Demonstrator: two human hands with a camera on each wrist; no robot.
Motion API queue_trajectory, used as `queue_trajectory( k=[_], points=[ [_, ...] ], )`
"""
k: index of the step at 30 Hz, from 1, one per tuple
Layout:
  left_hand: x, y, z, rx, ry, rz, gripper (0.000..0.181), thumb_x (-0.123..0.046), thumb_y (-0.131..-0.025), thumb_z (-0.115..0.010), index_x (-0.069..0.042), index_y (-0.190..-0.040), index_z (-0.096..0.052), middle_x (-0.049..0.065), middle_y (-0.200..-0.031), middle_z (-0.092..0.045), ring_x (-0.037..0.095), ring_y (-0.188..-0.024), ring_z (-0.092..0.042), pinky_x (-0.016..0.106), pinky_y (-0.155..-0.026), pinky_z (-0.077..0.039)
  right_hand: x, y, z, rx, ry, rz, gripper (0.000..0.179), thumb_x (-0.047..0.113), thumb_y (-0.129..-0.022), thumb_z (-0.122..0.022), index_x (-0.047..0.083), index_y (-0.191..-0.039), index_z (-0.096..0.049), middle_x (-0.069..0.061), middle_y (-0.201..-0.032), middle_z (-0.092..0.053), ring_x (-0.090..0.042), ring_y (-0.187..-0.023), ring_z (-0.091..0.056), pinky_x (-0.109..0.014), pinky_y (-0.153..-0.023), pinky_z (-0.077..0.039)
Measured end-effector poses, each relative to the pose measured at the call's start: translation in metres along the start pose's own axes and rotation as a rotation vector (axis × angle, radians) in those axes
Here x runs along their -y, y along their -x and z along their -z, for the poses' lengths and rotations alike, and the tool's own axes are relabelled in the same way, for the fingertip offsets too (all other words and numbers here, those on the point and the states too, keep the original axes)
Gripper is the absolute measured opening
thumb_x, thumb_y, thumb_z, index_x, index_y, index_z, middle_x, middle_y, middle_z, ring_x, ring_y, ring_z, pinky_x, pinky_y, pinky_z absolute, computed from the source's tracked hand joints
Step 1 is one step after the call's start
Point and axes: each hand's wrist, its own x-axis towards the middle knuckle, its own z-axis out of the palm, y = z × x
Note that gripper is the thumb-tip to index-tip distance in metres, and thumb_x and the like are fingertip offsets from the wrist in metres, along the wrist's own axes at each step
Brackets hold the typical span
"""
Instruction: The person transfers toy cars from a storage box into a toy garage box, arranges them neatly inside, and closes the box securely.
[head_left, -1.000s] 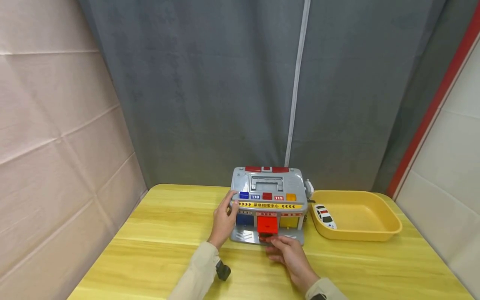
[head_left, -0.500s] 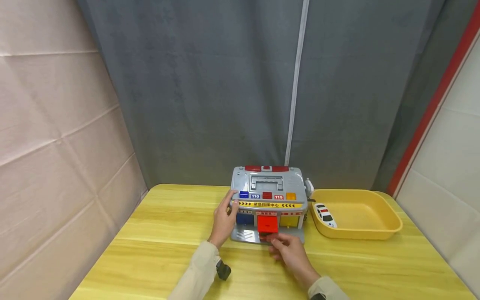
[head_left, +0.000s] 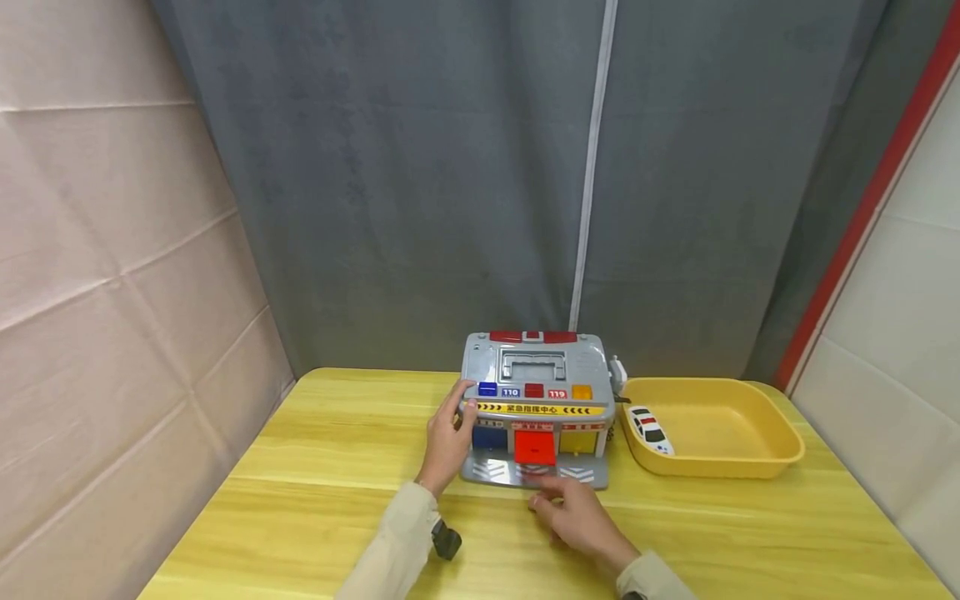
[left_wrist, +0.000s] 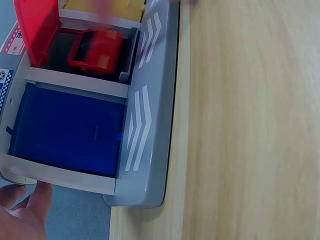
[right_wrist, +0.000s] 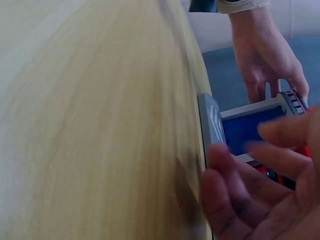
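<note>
A grey toy rescue garage (head_left: 480, 367) stands on the table. My left hand (head_left: 447, 442) grips its left front corner, thumb against the front. The middle red door (head_left: 535, 447) is tilted outward and up. In the left wrist view, a red toy car (left_wrist: 102, 52) sits inside the bay beneath that door. The blue door (left_wrist: 70, 130) on the left and the yellow door (head_left: 578, 442) on the right are down. My right hand (head_left: 581, 517) is just in front of the garage's ramp, fingers loosely bent and holding nothing; it is blurred in its wrist view.
To the garage's right is a yellow tray (head_left: 720, 468), with a white toy police car (head_left: 651, 432) lying at its left end. A grey curtain (head_left: 420, 208) hangs behind the wooden table (head_left: 300, 483). Pale cloth walls stand on both sides.
The red car has gone back under the red door, out of the head view. My right hand has let go and drawn slightly back toward me. My left hand has stayed put.
</note>
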Motion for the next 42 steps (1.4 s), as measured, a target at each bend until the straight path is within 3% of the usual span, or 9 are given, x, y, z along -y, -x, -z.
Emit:
queue_trajectory(
  k=[4, 13, 18, 21, 25, 29, 35, 39, 42],
  points=[
    [-0.001, 0.0, 0.0, -0.001, -0.009, 0.004, 0.035, -0.031, -0.105, -0.05, -0.029, -0.14, -0.055, 0.003, -0.161, -0.042, 0.03, -0.148, -0.041, 0.048, -0.113, -0.048, -0.001, 0.001, 0.003, 0.056, 0.046, 0.025, 0.028, 0.017, -0.094, -0.066, 0.007, -0.119, -0.073, -0.005, -0.071, -0.064, -0.011, -0.051, -0.052, -0.02, -0.041, -0.045],
    [-0.004, 0.001, 0.0, 0.006, 0.005, 0.014, 0.036, -0.03, -0.106, -0.05, -0.029, -0.141, -0.054, 0.003, -0.161, -0.041, 0.03, -0.149, -0.04, 0.05, -0.114, -0.046, 0.001, 0.004, 0.007, -0.007, 0.035, 0.012, 0.021, 0.017, -0.093, -0.067, 0.005, -0.108, -0.075, -0.006, -0.074, -0.067, -0.015, -0.06, -0.057, -0.023, -0.044, -0.051],
    [-0.002, 0.0, -0.001, -0.011, -0.016, -0.005, 0.035, -0.029, -0.105, -0.05, -0.028, -0.14, -0.056, 0.004, -0.159, -0.044, 0.03, -0.146, -0.043, 0.048, -0.112, -0.05, 0.007, 0.001, 0.013, -0.133, 0.104, -0.024, 0.011, 0.014, -0.092, -0.067, 0.006, -0.087, -0.074, -0.002, -0.069, -0.063, -0.012, -0.061, -0.054, -0.02, -0.048, -0.046],
    [-0.001, 0.001, -0.001, -0.015, -0.018, -0.006, 0.035, -0.029, -0.105, -0.05, -0.028, -0.14, -0.056, 0.004, -0.159, -0.044, 0.03, -0.146, -0.044, 0.047, -0.111, -0.05, 0.013, 0.001, 0.017, -0.242, 0.164, -0.021, 0.017, 0.012, -0.091, -0.068, 0.007, -0.074, -0.068, 0.001, -0.064, -0.06, -0.011, -0.06, -0.052, -0.019, -0.049, -0.043],
    [-0.001, 0.001, -0.001, -0.013, -0.012, -0.006, 0.035, -0.03, -0.105, -0.05, -0.029, -0.14, -0.056, 0.004, -0.159, -0.044, 0.03, -0.146, -0.044, 0.048, -0.111, -0.05, 0.023, 0.001, 0.025, -0.377, 0.209, 0.006, 0.018, 0.013, -0.09, -0.069, 0.008, -0.073, -0.068, 0.001, -0.062, -0.06, -0.01, -0.059, -0.051, -0.018, -0.05, -0.041],
    [-0.001, 0.001, -0.001, -0.014, -0.011, -0.003, 0.035, -0.03, -0.105, -0.05, -0.03, -0.14, -0.056, 0.003, -0.159, -0.044, 0.031, -0.145, -0.045, 0.049, -0.111, -0.051, 0.032, 0.001, 0.033, -0.478, 0.237, 0.094, 0.017, 0.012, -0.089, -0.072, 0.009, -0.072, -0.069, 0.0, -0.063, -0.06, -0.01, -0.061, -0.049, -0.016, -0.053, -0.041],
    [-0.002, 0.001, -0.001, -0.017, -0.001, 0.004, 0.035, -0.03, -0.105, -0.05, -0.03, -0.14, -0.056, 0.003, -0.16, -0.043, 0.031, -0.145, -0.045, 0.049, -0.111, -0.05, 0.036, -0.005, 0.036, -0.609, 0.345, 0.338, 0.021, 0.006, -0.081, -0.079, 0.013, -0.067, -0.065, 0.002, -0.067, -0.062, -0.008, -0.064, -0.05, -0.016, -0.056, -0.045],
    [-0.002, 0.001, -0.001, -0.019, -0.004, -0.003, 0.034, -0.03, -0.105, -0.05, -0.029, -0.139, -0.056, 0.004, -0.159, -0.044, 0.031, -0.144, -0.046, 0.049, -0.111, -0.051, 0.036, -0.011, 0.036, -0.676, 0.458, 0.448, 0.019, 0.008, -0.078, -0.083, 0.013, -0.07, -0.066, 0.0, -0.078, -0.066, -0.014, -0.08, -0.056, -0.028, -0.071, -0.053],
    [-0.002, 0.001, -0.001, -0.019, -0.011, -0.008, 0.034, -0.029, -0.105, -0.05, -0.029, -0.139, -0.056, 0.004, -0.159, -0.045, 0.032, -0.144, -0.046, 0.049, -0.11, -0.051, 0.036, -0.015, 0.037, -0.674, 0.517, 0.491, 0.019, 0.011, -0.075, -0.087, 0.012, -0.076, -0.068, -0.004, -0.09, -0.067, -0.021, -0.098, -0.055, -0.039, -0.085, -0.054]
  ],
)
